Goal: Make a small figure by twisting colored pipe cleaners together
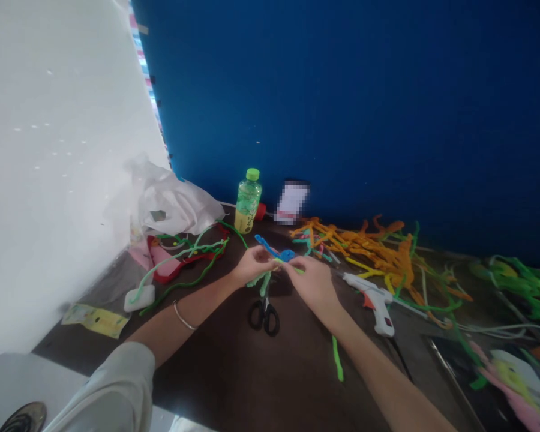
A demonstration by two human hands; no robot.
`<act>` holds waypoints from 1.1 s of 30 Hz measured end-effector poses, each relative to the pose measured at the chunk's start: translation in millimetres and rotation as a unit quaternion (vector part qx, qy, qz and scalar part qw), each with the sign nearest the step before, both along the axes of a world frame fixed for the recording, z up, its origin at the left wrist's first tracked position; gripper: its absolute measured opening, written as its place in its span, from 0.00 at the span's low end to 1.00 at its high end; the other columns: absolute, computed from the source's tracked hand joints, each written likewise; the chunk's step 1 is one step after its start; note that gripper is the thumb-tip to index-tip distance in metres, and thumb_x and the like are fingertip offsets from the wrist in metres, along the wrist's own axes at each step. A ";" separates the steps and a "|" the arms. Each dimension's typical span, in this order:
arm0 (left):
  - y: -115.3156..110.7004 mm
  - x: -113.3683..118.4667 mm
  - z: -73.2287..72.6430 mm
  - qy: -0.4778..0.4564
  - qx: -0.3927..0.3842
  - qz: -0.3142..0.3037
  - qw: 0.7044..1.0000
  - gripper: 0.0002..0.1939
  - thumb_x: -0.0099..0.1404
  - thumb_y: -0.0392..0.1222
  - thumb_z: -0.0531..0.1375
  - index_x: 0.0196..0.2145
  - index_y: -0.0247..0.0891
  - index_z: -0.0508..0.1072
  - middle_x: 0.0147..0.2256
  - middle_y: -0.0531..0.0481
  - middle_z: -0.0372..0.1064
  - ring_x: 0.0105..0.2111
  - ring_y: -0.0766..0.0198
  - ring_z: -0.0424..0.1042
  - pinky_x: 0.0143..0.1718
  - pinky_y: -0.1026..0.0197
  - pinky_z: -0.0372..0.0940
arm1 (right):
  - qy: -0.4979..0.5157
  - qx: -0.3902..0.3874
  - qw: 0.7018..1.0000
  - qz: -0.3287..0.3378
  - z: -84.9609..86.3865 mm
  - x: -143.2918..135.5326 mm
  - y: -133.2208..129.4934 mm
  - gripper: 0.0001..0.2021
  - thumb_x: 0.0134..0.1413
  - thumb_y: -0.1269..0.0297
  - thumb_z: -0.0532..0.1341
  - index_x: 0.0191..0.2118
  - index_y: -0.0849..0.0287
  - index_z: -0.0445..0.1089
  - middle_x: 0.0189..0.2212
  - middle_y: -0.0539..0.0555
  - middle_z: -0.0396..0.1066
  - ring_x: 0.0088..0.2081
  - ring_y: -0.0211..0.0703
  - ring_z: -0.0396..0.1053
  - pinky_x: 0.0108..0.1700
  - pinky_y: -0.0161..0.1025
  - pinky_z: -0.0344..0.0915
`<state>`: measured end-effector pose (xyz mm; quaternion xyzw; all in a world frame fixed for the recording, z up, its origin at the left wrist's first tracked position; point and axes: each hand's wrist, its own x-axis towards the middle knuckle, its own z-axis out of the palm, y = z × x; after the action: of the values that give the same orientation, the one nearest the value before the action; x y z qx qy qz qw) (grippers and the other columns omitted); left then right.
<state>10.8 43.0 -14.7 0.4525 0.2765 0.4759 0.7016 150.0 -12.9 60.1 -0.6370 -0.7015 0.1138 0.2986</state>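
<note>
Over the dark table, my left hand [255, 264] and my right hand [309, 282] meet, fingers pinched on a small bundle of fuzzy pipe cleaners. Its blue pipe cleaner [284, 256] has a coiled lump and a straight end pointing up left. Yellow-green strands show between my fingertips, and a pale green pipe cleaner [265, 283] hangs below my left hand. Just under it, black-handled scissors [264, 318] lie with their blades partly hidden. A loose bright green pipe cleaner [337, 359] rests below my right forearm.
A white glue gun [374, 300] lies right of my right hand. Behind it is a heap of orange pipe cleaners [364, 249]. A green-capped bottle [248, 204] and a blurred-out phone [292, 203] stand at the back. A plastic bag [180, 204] and banknote-like paper [96, 320] are left.
</note>
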 end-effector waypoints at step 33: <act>0.4 -1.5 6.8 -0.053 -0.111 -0.055 0.991 0.18 0.46 0.48 0.65 0.30 0.29 0.72 0.20 0.51 0.65 0.23 0.71 0.67 0.26 0.68 0.61 | 0.146 -0.130 0.966 0.168 50.4 12.1 18.1 0.12 0.49 0.55 0.56 0.29 0.60 0.69 0.28 0.54 0.71 0.29 0.41 0.66 0.31 0.37 0.61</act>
<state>9.3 43.4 -7.9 0.3606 0.2642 0.4263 0.7864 162.1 5.2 110.5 -0.5202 -0.7262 0.3443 0.2891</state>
